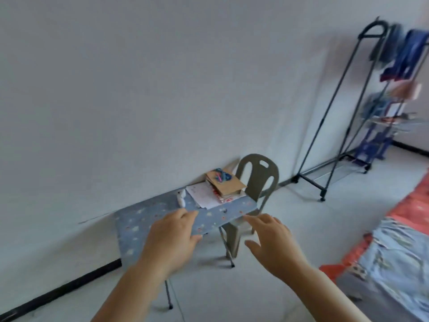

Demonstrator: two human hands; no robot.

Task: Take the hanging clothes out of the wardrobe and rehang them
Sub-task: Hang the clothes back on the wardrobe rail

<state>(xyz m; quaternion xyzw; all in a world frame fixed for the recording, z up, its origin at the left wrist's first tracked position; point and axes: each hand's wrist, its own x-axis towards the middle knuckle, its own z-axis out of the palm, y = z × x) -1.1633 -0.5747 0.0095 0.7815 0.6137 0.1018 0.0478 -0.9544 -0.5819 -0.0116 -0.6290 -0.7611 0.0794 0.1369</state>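
- Far right, against the wall, stands an open black clothes rack on small wheels, leaning in my wide-angle view.
- The hanging clothes are on the top of that rack: a blue piece and a darker one beside it, with paler and pinkish things lower down. All of it is blurred, so I cannot tell how many pieces there are.
- My left hand is held out ahead of me, back up, fingers relaxed and close together, holding nothing. It overlaps the near edge of the table in my view; I cannot tell whether it touches.
- My right hand is out beside it, a little further right, fingers spread wide and holding nothing, with the floor behind it.
- Both hands are well apart from the rack and the clothes.
- The small folding table has a blue patterned top and thin legs, and sits along the wall at centre left.
- On its far end lies a stack of books and papers with a brown cover on top, and just left of it a small white thing I cannot make out.
- A grey plastic chair stands at the table's right end, between table and rack.
- Near right, a bed with orange and pale blue bedding runs along the edge of my view.
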